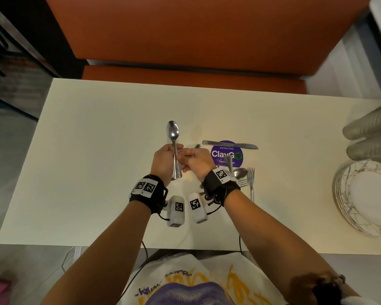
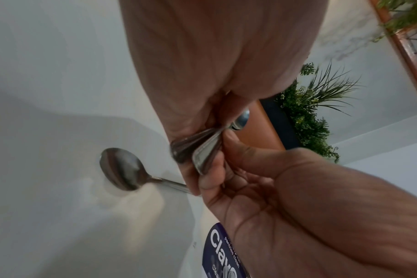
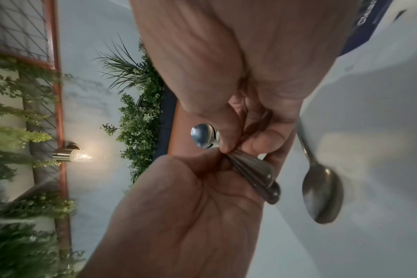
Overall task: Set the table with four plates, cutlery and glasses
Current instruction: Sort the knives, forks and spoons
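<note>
My left hand (image 1: pixel 166 159) grips bunched spoons (image 1: pixel 174 148); my right hand (image 1: pixel 196 161) pinches their handles. I'd peel one off slowly, keeping the rest clamped.

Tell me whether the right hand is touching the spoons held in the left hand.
Touching. The left wrist view shows the right hand with its fingers against the spoons that the left hand grips.

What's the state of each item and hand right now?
Left hand: grips stacked spoons, raised off the table.
Spoons: bunched together, bowls pointing away.
Right hand: pinches the spoon handles.
Knife: flat on the table, across the purple sticker.
Fork: flat on the table.
Plates: stacked at the right edge.
Glasses: nested, lying on their sides.
</note>
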Tool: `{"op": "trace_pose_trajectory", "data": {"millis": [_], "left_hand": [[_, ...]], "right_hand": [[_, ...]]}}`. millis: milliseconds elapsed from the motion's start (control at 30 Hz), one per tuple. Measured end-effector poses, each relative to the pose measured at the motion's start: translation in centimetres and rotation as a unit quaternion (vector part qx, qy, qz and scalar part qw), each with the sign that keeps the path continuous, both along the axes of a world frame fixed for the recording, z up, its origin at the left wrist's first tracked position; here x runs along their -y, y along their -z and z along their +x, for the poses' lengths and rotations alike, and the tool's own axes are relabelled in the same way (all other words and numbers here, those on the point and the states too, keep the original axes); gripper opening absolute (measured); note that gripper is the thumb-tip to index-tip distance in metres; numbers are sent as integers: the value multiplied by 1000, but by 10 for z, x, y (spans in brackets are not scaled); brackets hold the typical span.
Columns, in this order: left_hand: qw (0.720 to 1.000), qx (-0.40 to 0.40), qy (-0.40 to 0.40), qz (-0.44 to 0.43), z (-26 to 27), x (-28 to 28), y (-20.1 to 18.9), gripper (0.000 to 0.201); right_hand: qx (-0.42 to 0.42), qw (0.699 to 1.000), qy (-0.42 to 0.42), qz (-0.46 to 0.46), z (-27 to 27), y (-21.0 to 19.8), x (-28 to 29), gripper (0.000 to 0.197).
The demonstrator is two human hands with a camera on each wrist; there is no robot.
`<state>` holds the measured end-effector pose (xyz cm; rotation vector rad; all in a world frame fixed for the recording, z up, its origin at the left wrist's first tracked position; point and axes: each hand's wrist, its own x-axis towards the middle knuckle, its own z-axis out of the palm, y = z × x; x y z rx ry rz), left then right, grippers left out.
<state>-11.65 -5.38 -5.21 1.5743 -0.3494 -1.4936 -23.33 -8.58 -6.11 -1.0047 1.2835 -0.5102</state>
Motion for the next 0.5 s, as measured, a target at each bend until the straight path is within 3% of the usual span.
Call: {"op": "trace_pose_trajectory", "data": {"millis": [233,300,400,500], "left_hand": [[998,59,19,-26,4,-3,4,23],[997,62,15,-37,9,-5,3,23],[994,107,2,-19,20,-8,8,23],[987,163,0,8,31,-14,17,27]], "right_hand": [[-27,998,-52,-19,-3,2,4,17],[-87,992,-74,-48,-8,2,10,9],[-215,959,-124,-135,-15,13,14,9],[-275,920,-187,-210,-13,24,13,19]]}}
